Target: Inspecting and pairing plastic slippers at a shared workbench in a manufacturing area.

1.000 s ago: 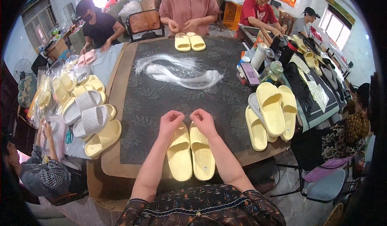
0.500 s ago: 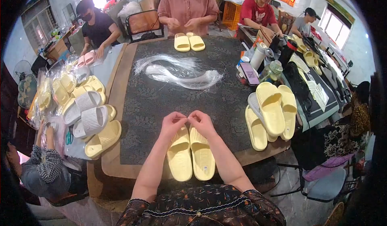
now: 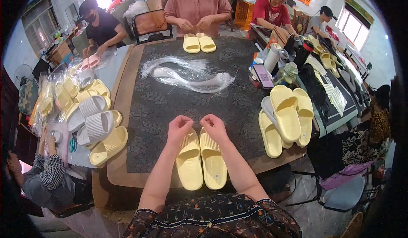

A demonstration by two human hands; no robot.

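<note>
A pair of yellow slide sandals (image 3: pixel 188 166) lies side by side in front of me, toes away, at the table's near edge. Above their ribbed straps, my left hand (image 3: pixel 180 129) and my right hand (image 3: pixel 213 127) are closed in fingertip pinches, a small gap apart. What spans that gap looks like a thin clear strand, barely visible, one end in each pinch. Farther up the dark tabletop rests a loose bundle of clear plastic strands (image 3: pixel 191 80).
Yellow and grey slides (image 3: pixel 285 115) are stacked at the right, before bottles and a phone (image 3: pixel 263 76). More slides (image 3: pixel 100 125), some bagged, crowd the left with green-handled scissors (image 3: pixel 73 143). Across the table, a person stands behind another yellow pair (image 3: pixel 199 43). Other people work around.
My hands have drawn slightly apart, the left one moving a little up and left. At far left, a co-worker's hands have shifted slightly.
</note>
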